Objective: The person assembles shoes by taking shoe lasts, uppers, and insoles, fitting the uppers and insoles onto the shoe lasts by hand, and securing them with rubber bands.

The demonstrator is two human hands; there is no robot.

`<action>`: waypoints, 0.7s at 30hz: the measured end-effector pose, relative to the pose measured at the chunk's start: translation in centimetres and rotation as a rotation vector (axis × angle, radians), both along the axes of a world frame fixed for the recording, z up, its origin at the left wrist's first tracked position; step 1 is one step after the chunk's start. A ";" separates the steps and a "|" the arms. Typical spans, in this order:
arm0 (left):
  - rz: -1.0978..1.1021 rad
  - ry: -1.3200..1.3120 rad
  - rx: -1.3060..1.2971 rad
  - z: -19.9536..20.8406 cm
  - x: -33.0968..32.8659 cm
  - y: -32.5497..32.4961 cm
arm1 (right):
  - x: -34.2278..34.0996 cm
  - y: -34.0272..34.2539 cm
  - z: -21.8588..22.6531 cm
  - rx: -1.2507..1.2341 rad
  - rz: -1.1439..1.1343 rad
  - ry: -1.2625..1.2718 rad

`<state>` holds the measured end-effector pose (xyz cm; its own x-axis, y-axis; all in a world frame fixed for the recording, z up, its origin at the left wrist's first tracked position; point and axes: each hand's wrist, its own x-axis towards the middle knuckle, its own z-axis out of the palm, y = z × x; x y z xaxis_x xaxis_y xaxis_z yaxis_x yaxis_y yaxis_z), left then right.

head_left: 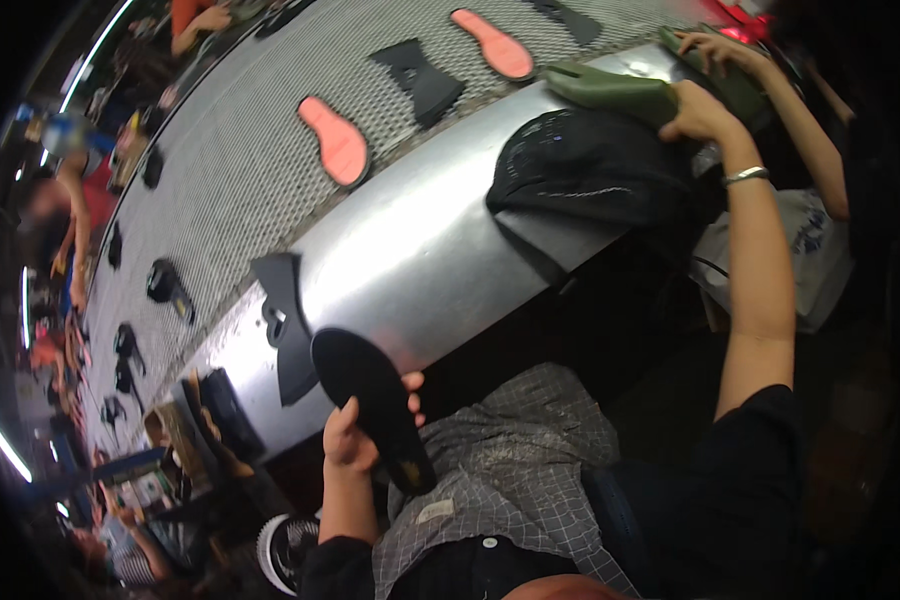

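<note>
My left hand (pixel 348 437) grips a black insole (pixel 370 385) low in front of me. Its thumb lies on the dark face and the fingers curl round the far edge. At the upper right, my right hand (pixel 703 110), with a bracelet at the wrist, is closed on the end of a green shoe last (pixel 605 88). Below that last is a black, stitched fabric thing shaped like a cap (pixel 580 165). A black flat cut piece (pixel 286 325) with holes lies across the edge of the metal ledge (pixel 420 265), close to the insole.
Beyond the ledge runs a grey mesh belt (pixel 240 190) carrying pink soles (pixel 335 143), black cut pieces (pixel 415 80) and dark shoe parts. Another person's hand (pixel 715 48) touches a second green last (pixel 745 92). A round fan (pixel 282 550) stands lower left; other people line the far side.
</note>
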<state>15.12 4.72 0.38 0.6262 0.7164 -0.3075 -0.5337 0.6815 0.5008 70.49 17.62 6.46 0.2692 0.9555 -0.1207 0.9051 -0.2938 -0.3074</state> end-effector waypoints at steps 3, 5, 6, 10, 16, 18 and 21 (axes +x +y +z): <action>0.056 0.026 0.036 0.1 0.2 0.5 | 2.0 -0.3 -1.3 0.181 0.279 0.076; 0.106 -0.020 0.022 0.2 0.5 0.8 | 2.9 -0.2 -1.9 0.239 0.372 0.072; 0.124 -0.061 0.013 0.1 0.4 0.9 | 2.2 0.2 -1.7 0.239 0.397 0.078; 0.232 0.026 0.064 1.2 0.6 0.9 | 1.7 1.6 -1.4 0.206 0.237 0.214; 0.294 0.044 0.198 2.3 2.6 3.2 | -3.8 1.2 5.5 0.436 -0.017 0.596; 0.344 0.034 0.230 3.1 3.5 3.7 | -10.3 -0.9 7.2 0.456 0.132 0.918; 0.401 0.049 0.279 4.2 4.8 3.9 | -18.2 -5.3 3.8 0.425 0.150 1.326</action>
<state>19.96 8.65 4.62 0.2734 0.9575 -0.0918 -0.6979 0.2631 0.6662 52.30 12.34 10.22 0.0775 0.9919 0.1009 -0.1117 0.1092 -0.9877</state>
